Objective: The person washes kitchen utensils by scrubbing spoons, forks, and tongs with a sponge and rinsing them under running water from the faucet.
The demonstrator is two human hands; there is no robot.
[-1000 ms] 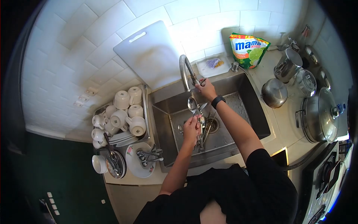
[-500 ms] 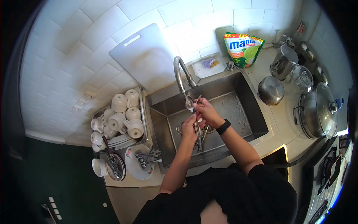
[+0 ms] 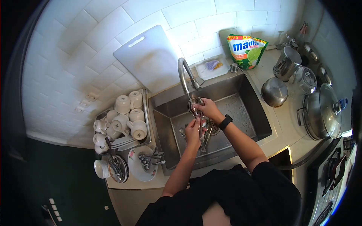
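Over the sink, both hands are together below the curved faucet. My left hand is closed around several metal spoons; their bowls point up toward the spout and handles hang below the hand. Just above it, my right hand has its fingers pinched on the bowls of the same spoons. A black watch is on the right wrist. More cutlery lies on the sink floor left of the hands, partly hidden by them. The drain strainer shows beneath the right wrist.
At the left, a rack holds upturned white cups and plates. A floral plate bears spoons. A dish soap pouch and a sponge tray stand behind the sink. Pots and a large lidded pan are right.
My right hand has shifted its fingers onto the spoon bowls, where they are now closer together. My left hand stays low on the spoons. The whole view has shifted slightly.
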